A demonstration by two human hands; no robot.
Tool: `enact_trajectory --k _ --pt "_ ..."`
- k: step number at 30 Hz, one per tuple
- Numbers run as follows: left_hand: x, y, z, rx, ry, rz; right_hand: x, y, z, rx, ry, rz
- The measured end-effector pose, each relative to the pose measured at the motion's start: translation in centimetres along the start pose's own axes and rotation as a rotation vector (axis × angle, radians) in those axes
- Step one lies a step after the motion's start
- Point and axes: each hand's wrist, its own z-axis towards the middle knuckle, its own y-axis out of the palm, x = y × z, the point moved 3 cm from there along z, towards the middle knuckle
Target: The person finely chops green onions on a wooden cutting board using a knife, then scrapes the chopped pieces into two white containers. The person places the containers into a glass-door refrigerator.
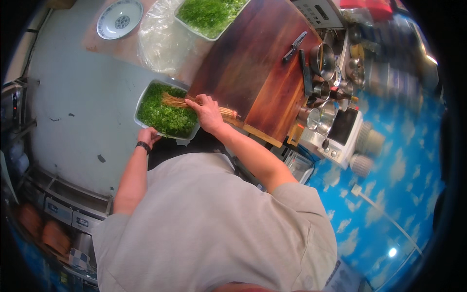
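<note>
My left hand (148,135) grips the near left rim of a white rectangular tub (137,104) filled with chopped green herbs (166,117). In my right hand (208,112) is a small straw brush (175,100), its bristles pointing left over the greens and its bound end out over the wooden board's near edge. Whether the bristles touch the greens I cannot tell. The tub sits beside the left corner of a large wooden cutting board (251,80).
A second tub of greens (211,16), a plastic bag (160,40) and a patterned bowl (120,20) lie beyond. On the board's right are a knife (294,46) and a dark-bladed cleaver (305,73), beside metal bowls (322,61) and a white appliance (337,135).
</note>
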Motion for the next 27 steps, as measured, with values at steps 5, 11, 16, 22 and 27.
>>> enact_trajectory --k 5,11,16,22,27 --pt "-0.2 -0.1 -0.6 0.050 0.021 -0.018 5.5 -7.8 9.3 -0.036 0.200 -0.440" --pt "-0.7 -0.5 0.1 0.047 0.019 -0.033 1.2 -7.6 13.5 -0.550 0.096 -0.750" --pt "-0.7 -0.5 0.2 0.019 -0.013 -0.015 -6.9 -4.8 6.7 -0.770 0.057 -0.460" --pt "-0.5 -1.0 0.1 0.065 -0.034 0.002 1.3 -13.0 14.4 -0.465 0.243 -0.756" --pt "-0.4 -0.9 0.5 0.038 -0.005 0.018 2.3 -10.5 18.8 -0.456 0.194 -0.891"
